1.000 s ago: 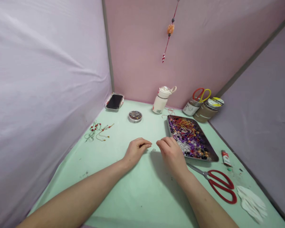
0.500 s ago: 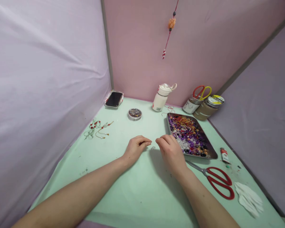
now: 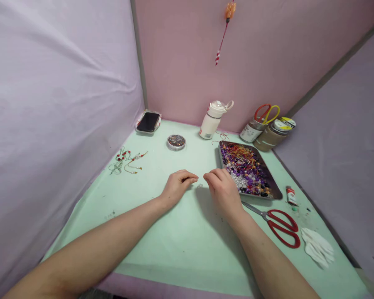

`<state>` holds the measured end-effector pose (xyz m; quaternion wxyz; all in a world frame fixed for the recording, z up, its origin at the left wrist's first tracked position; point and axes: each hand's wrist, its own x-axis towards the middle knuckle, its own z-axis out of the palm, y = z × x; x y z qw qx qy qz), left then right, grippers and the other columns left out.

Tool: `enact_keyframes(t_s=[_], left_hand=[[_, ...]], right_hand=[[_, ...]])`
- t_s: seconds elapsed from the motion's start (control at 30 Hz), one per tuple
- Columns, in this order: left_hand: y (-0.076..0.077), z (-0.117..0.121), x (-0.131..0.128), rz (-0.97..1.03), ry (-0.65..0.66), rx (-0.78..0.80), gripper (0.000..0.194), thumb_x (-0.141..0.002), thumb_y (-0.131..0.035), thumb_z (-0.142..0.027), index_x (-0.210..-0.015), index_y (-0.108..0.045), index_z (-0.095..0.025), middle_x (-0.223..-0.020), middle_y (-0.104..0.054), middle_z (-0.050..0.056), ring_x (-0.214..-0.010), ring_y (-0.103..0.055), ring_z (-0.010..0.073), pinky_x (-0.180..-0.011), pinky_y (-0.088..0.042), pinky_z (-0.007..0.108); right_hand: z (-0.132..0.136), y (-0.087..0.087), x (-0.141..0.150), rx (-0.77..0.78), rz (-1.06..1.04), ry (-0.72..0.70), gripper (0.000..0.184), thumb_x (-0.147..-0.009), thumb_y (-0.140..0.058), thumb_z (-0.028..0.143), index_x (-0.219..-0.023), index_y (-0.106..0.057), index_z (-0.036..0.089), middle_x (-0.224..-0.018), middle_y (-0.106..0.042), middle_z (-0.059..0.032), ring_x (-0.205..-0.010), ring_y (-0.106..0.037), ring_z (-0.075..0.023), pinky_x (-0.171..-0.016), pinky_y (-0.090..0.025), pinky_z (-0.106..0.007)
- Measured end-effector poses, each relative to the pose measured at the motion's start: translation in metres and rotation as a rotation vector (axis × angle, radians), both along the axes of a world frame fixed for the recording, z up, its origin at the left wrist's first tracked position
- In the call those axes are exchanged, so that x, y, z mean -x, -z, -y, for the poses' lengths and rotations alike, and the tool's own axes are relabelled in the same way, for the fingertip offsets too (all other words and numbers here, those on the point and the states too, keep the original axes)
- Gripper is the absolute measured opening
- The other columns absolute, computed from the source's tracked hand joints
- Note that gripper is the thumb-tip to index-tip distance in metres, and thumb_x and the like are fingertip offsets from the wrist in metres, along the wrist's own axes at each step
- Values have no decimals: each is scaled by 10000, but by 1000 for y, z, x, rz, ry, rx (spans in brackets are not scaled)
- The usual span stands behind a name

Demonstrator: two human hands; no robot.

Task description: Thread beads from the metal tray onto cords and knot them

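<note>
Both of my hands rest on the pale green table (image 3: pixel 187 245) near its middle, fingertips facing each other. My left hand (image 3: pixel 176 190) is curled with thumb and fingers pinched together. My right hand (image 3: pixel 222 191) is curled the same way, just left of a metal tray (image 3: pixel 276 193) full of purple, white and dark beads and orange and red cords. A tiny clear bead (image 3: pixel 200 185) lies on the table between the two sets of fingertips. What the fingers pinch, perhaps a thin thread, is too small to make out.
Red-handled scissors (image 3: pixel 279 224) and a white cloth (image 3: pixel 318 249) lie right of my right forearm, a small lighter (image 3: pixel 290 195) beside the tray. At the back stand a white bottle (image 3: pixel 212 120), two jars (image 3: pixel 269 133), a round tin (image 3: pixel 176 141) and a phone (image 3: pixel 148 122). Beaded cords (image 3: pixel 126 161) lie at left.
The view has tilted upward a little, so everything sits higher in frame. My hands keep the same pinched pose beside the tray.
</note>
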<state>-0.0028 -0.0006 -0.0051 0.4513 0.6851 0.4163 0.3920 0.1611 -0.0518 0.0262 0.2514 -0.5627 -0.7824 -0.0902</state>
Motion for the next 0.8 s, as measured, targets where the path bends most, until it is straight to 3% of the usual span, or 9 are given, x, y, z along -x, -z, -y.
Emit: enact_keyframes(t_s=[0.47,0.8], left_hand=[[-2,1,0,19,12,-5,124,-782,-613,-243,-794,-734,-213,-824,-706,22,-809,-627,164,-781,-471,284],[-3,0,-1,-3,34,4,147,-786,-600,-245,-808,-738,-199,-809,-706,35,-787,-620,172,-764,-468,289]], right_hand=[[0,3,1,28,-11,-20,181,-923,-472,137,-857,-631,192,-832,-591,-62,-796,-468,-202,-694,-365,-307],[-8,13,-1,112,-250,-79,114,-886,-533,141,-951,-612,192,-830,-640,-53,-801,-553,-210,-703,-433,-321]])
